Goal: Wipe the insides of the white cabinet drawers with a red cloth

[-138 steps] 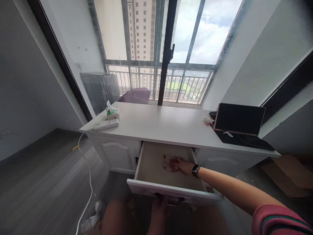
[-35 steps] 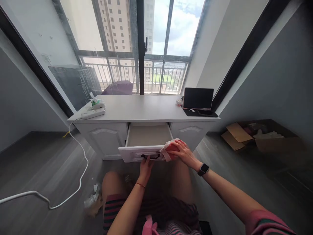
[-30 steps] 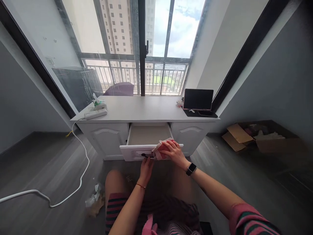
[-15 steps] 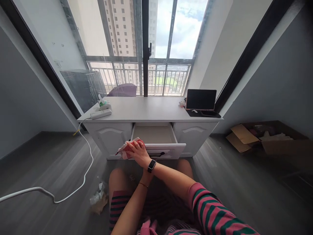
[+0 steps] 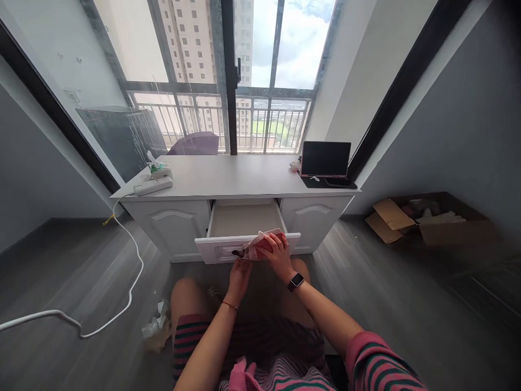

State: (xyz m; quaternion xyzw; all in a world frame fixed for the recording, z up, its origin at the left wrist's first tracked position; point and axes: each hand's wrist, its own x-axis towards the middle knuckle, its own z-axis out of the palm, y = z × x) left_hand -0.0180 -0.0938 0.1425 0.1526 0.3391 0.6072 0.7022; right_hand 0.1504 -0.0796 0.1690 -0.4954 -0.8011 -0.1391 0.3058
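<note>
My right hand [image 5: 279, 259] is closed on a folded red-and-white cloth [image 5: 260, 248], pressing it against the right part of the drawer front [image 5: 211, 248]. The cloth's pale edge sticks up over the drawer's top rim, and its loose end hangs to the left, close to the dark handle [image 5: 237, 253]. My left hand [image 5: 239, 276] is just below the handle, at the drawer front's lower edge. Its fingertips are hidden beside the cloth, so whether they grip anything does not show. The drawer [image 5: 248, 218] is pulled out of the white cabinet, its pale bottom in sight.
On the cabinet top [image 5: 228, 176], a power strip [image 5: 153, 186] and tissue pack [image 5: 159, 169] lie left; a tablet [image 5: 325, 158] stands right. A white cable [image 5: 136, 255] trails over the floor. Crumpled plastic [image 5: 157, 323] lies left, an opened cardboard box [image 5: 451, 231] right.
My right hand and the cloth have moved right along the drawer front, from its left end past the handle. My arms no longer cross, and my left hand shows more. The view has shifted slightly.
</note>
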